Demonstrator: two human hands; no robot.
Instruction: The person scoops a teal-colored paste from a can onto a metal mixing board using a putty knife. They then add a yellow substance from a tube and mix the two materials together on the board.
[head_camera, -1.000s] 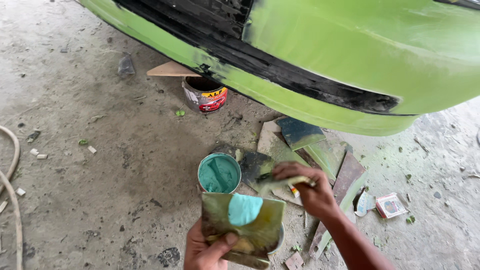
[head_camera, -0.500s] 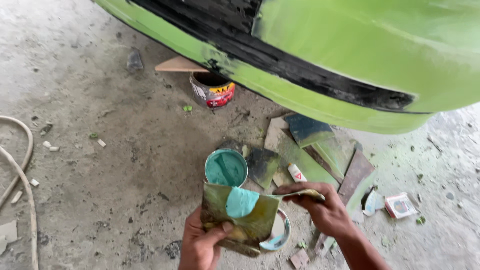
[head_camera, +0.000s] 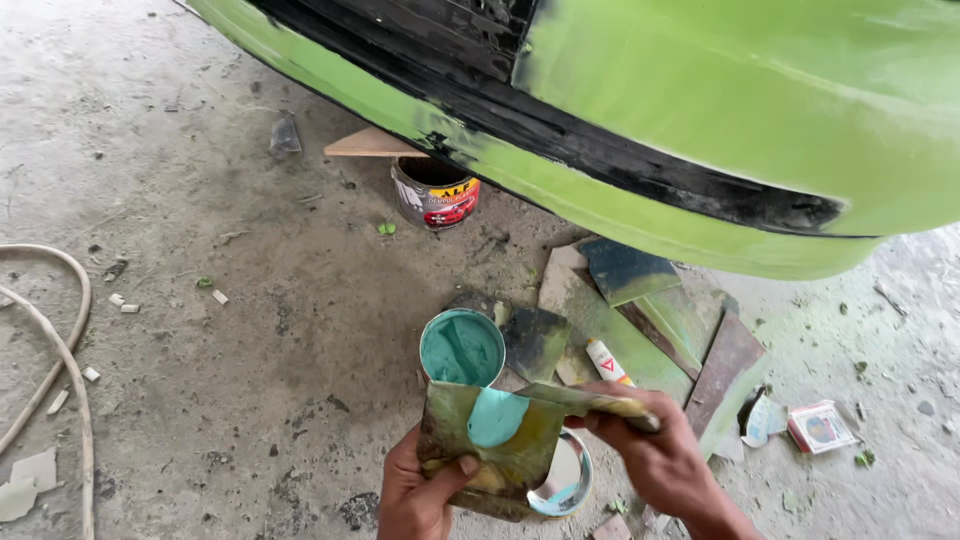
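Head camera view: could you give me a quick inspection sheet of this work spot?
Surface: bare concrete floor, dusty and stained.
Job's things: smeared mixing board carrying a teal putty blob; flat spreader blade; open tin of teal putty; its lid on the floor.
Clutter: stained board scraps, small tube, second tin, small box, wood piece.
Fingers: left hand grips the mixing board; right hand holds the spreader blade.
Cables: pale hose along the left edge.
Surroundings: green and black vehicle body above.
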